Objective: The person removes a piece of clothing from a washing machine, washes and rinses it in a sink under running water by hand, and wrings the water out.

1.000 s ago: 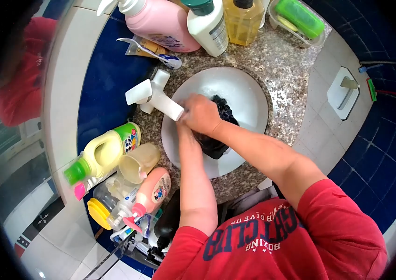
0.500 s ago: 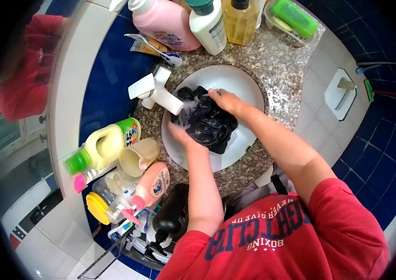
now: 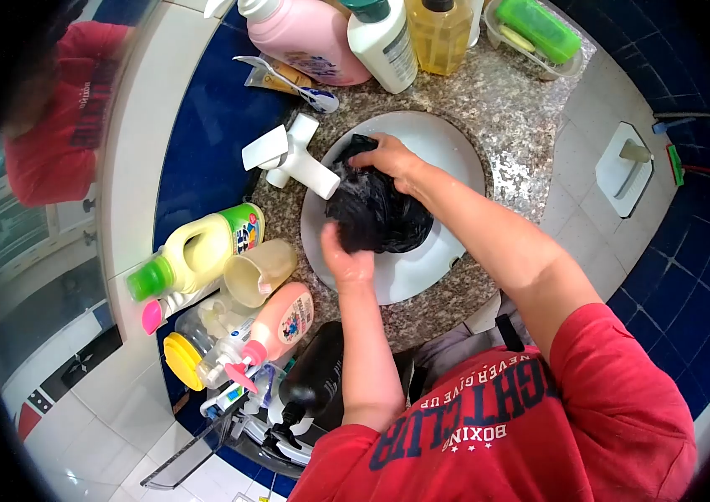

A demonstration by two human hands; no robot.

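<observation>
A crumpled, wet black cloth (image 3: 388, 217) is bunched up in the white washbasin (image 3: 447, 234), under the spout of the white tap (image 3: 298, 159). My right hand (image 3: 390, 161) grips its far edge, with the thumb and fingers pinching the fabric. At the near left side of the bundle, my left hand (image 3: 348, 258) holds it, and the fingertips are partly hidden by the cloth. Blurred pale streaks of water or foam show on the black folds near the tap. The exact kind of garment cannot be made out.
Behind the basin stand a pink bottle (image 3: 309, 42), a white bottle (image 3: 381, 50) and a yellow pump bottle (image 3: 438, 38). A toothbrush (image 3: 317, 99) lies near the tap. At left are a yellow detergent bottle (image 3: 200, 251), a beige cup (image 3: 258, 272) and a black pump bottle (image 3: 313, 368).
Both hands have shifted on the cloth, and the bundle is gathered differently. My right hand has moved onto its far edge and curled over it. The view has shifted slightly.
</observation>
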